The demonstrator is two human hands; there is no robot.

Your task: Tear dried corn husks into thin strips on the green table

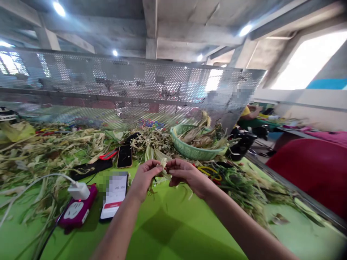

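Both my hands meet above the green table [162, 231], near the middle of the view. My left hand [145, 177] pinches a pale piece of corn husk [163, 163] between thumb and fingers. From the other side, my right hand [185, 173] has its fingertips closed at the same husk, its fingers bent. Thin strands hang below the left fingers. Just beyond the hands lie longer pale husk leaves [153, 151] and a heap of small dried twisted pieces [159, 139]. What sits exactly between the fingertips is partly hidden.
A green plastic basket [193, 153] holding dry husks stands behind my right hand. To the left are a lit phone [115, 196], a dark phone [125, 156], a red cutter [108, 155] and a purple power strip [77, 211]. Green strands [241, 187] cover the right side. Another person [251, 112] sits far right.
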